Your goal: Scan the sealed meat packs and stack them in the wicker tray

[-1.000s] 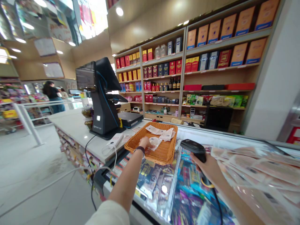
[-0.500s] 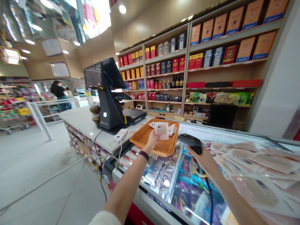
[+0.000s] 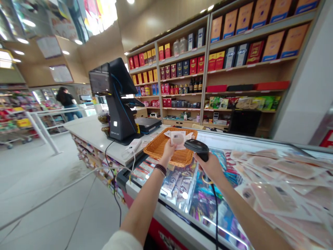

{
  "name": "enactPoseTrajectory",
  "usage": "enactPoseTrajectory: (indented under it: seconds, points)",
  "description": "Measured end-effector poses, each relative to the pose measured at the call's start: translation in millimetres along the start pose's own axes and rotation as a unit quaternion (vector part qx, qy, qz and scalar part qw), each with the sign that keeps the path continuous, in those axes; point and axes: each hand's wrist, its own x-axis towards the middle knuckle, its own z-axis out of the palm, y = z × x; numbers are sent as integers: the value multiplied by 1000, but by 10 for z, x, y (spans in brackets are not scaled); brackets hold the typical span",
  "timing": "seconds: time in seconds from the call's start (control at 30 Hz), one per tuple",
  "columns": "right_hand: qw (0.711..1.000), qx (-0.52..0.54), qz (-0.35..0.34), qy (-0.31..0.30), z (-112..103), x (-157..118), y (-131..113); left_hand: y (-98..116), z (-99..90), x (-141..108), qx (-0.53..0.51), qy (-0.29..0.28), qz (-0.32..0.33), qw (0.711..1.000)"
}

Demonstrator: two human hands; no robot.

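In the shop, I'm pinching one labelled packet (image 3: 178,139) in my left hand (image 3: 169,150), fingers together, above one wicker basket (image 3: 158,149), while my right hand (image 3: 209,167) is clamping its fingers around one barcode scanner (image 3: 196,146), tilted toward the packet over the display freezer (image 3: 179,222).

A flat, pale plastic packet (image 3: 178,139) stands nearly upright, pinched at its lower edge by the left hand (image 3: 168,150), with a round translucent patch showing on its face. It sits above a woven wicker basket (image 3: 179,158). Just beside it, the right hand (image 3: 210,167) grips a black handheld barcode scanner (image 3: 196,146), its nose tilted toward the packet but not touching it, and a black cord (image 3: 215,205) trails down from the handle.
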Motion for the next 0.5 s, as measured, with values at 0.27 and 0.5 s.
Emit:
enactPoseTrajectory:
  seconds: [0.27,0.5]
  points:
    - [1000,14,7,-12,-27,-5,37,61,-3,-32,11,7,-9,1000]
    - [999,33,21,17,-340,-29,58,223,-30,-56,9,29,-68,997]
